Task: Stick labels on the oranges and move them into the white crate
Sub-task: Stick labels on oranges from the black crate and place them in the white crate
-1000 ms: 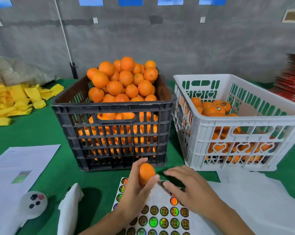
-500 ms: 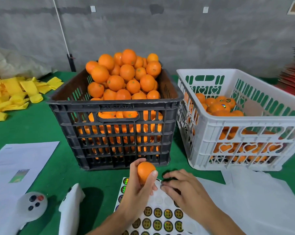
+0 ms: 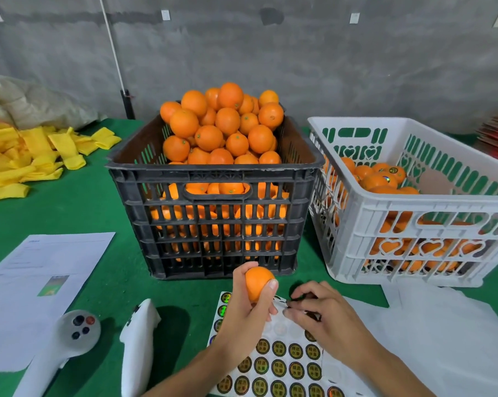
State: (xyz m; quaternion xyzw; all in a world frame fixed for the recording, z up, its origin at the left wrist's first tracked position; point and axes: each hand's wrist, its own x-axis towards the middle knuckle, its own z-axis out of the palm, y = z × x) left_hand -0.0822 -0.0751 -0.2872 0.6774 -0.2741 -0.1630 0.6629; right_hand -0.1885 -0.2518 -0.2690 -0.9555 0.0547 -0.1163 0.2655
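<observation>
While the left hand (image 3: 249, 316) grips an orange (image 3: 258, 283) just above the label sheet (image 3: 282, 365), the right hand (image 3: 322, 319) pinches a label at the sheet's top edge. Beyond the sheet stand the black crate (image 3: 213, 224) and, to its right, the white crate (image 3: 414, 224).

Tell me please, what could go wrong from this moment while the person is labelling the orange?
1. The left hand holds the orange only with fingertips; it could slip and roll over the green table.
2. The right hand picks at the sticker sheet; a label might fold or tear while peeling.
3. The black crate is heaped above its rim, so a bump could send oranges rolling off.
</observation>
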